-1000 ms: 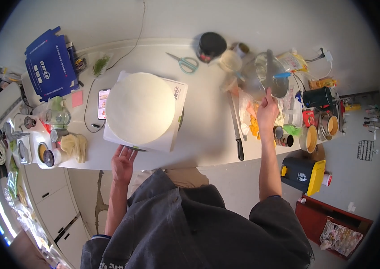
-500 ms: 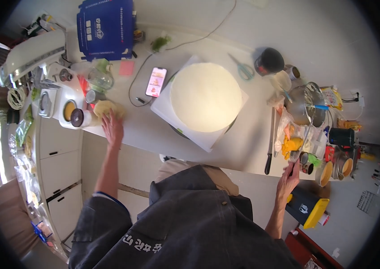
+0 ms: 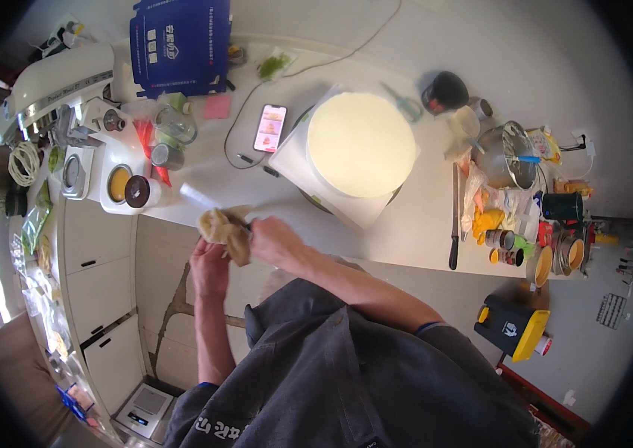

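Observation:
Near the counter's front edge, left of centre, my left hand (image 3: 210,270) is closed on a tan cloth (image 3: 221,228). The cloth is folded around a metal spatula (image 3: 198,196), whose blurred blade pokes out past it. My right hand (image 3: 275,243) grips the spatula at its handle end, close beside the cloth; the fingers hide most of the handle. Farther off to the right stands a round cake (image 3: 361,143) covered in smooth white cream. It rests on a white square board (image 3: 367,212) over a turntable.
A lit phone (image 3: 269,128) and a cable lie left of the cake. A long knife (image 3: 454,216), a mixing bowl (image 3: 497,160) and scissors (image 3: 404,103) are to the right. A stand mixer (image 3: 59,86), a lidded jar (image 3: 139,193) and a blue box (image 3: 181,48) occupy the left.
My left hand has lifted the cloth from the counter and drawn it nearer. My right hand has swung from the far right across to the left, bringing the spatula into the cloth.

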Action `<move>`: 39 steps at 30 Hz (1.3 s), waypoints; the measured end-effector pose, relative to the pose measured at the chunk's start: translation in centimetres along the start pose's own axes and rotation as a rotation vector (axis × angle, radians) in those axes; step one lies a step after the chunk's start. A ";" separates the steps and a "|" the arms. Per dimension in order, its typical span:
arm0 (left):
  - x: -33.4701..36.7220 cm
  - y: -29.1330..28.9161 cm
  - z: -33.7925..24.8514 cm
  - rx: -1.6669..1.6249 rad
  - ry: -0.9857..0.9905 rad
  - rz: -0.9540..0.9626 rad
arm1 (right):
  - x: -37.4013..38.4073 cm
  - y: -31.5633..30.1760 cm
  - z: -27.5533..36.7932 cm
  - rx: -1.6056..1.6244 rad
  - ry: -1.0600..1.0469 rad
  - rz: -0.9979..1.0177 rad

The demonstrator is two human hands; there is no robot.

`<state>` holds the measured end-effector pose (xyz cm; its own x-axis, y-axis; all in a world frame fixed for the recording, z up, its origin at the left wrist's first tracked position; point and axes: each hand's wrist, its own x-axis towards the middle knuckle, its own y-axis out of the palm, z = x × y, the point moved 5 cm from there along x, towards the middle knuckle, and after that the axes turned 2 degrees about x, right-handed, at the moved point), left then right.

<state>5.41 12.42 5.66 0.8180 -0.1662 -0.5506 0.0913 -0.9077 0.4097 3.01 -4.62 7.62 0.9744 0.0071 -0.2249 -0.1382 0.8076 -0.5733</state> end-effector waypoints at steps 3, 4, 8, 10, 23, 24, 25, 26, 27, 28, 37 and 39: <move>2.3 -4.8 1.3 -0.020 -0.010 -0.168 | 0.2 2.8 4.3 0.023 -0.054 0.169; 2.9 -5.3 1.0 -0.020 -0.014 -0.164 | -0.2 2.5 4.4 0.027 -0.022 0.179; 6.1 -6.0 -1.6 -0.039 0.083 -0.217 | -4.2 1.4 0.9 0.083 -0.024 0.059; 7.9 -6.3 -2.9 0.071 0.164 -0.258 | -7.2 -4.0 2.6 0.106 0.027 0.116; 5.6 6.7 8.6 0.504 -0.053 0.189 | -18.2 -31.6 -8.1 -0.296 0.197 -0.922; 4.0 9.9 9.6 0.492 -0.178 0.282 | -18.3 -32.1 -9.4 -0.365 0.248 -0.916; 2.6 12.4 10.1 0.459 -0.216 0.279 | -17.8 -32.2 -10.3 -0.406 0.225 -0.911; 2.0 13.8 10.4 0.463 -0.211 0.267 | -17.1 -32.4 -10.8 -0.395 0.219 -0.906; 1.6 15.2 10.8 0.350 -0.209 0.270 | -16.4 -32.4 -11.1 -0.426 0.186 -0.879; 1.4 16.4 10.8 0.239 -0.206 0.272 | -15.7 -32.3 -11.5 -0.455 0.154 -0.853; 0.7 16.8 10.1 0.225 -0.201 0.185 | -12.2 -32.3 -14.3 -0.394 0.029 -0.771; 0.3 17.1 10.3 0.214 -0.220 0.190 | -11.7 -32.3 -14.5 -0.386 0.002 -0.761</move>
<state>1.40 -7.12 5.00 0.6653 -0.3978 -0.6318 -0.1908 -0.9087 0.3713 -6.51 -39.39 17.36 0.8258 -0.4578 0.3292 0.5030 0.3342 -0.7971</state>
